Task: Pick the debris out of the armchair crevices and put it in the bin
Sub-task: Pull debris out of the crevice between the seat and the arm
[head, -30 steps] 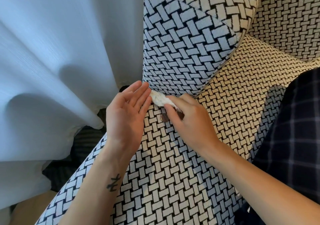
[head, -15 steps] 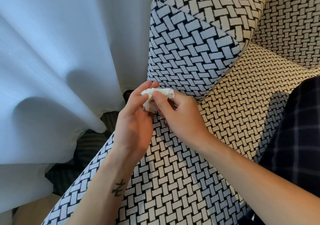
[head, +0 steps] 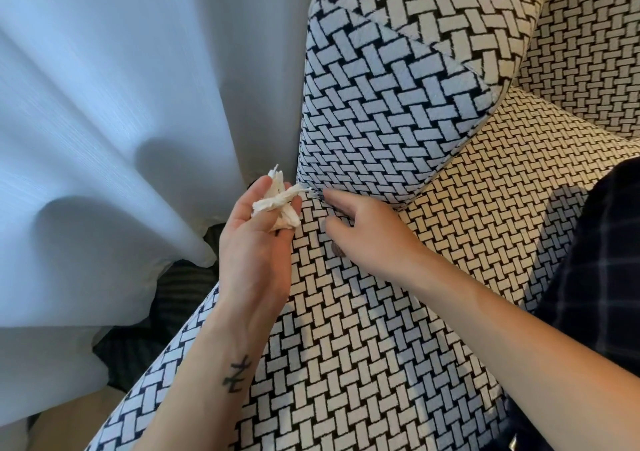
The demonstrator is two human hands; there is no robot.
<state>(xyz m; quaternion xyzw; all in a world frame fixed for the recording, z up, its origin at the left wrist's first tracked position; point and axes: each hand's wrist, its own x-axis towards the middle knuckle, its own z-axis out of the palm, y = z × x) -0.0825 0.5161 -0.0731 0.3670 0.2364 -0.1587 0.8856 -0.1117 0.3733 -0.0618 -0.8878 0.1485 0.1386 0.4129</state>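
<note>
Half a second back both hands were on the tissue [head: 277,201]; now it sits in the left hand [head: 254,249] alone, and the right hand [head: 370,239] has gone back to the crevice [head: 313,196].

From the head camera, the one view there is: the left hand is held palm up over the front left edge of the armchair seat [head: 346,364], its fingers curled around the crumpled white tissue. One twisted strand of the tissue runs roughly sideways, its tail pointing right and nearly touching the armrest [head: 381,121]. Another tip sticks up past the fingertips toward the pale curtain [head: 121,104].

The right hand lies low over the seat with its fingers stretched out and slightly spread, forefinger tip at the seam where armrest meets seat, and I see nothing in its grasp. A small brown bit [head: 337,250] lies on the seat, partly hidden under that hand's thumb side; what it is I cannot tell. Dark checked cloth [head: 595,260] fills the right edge.
</note>
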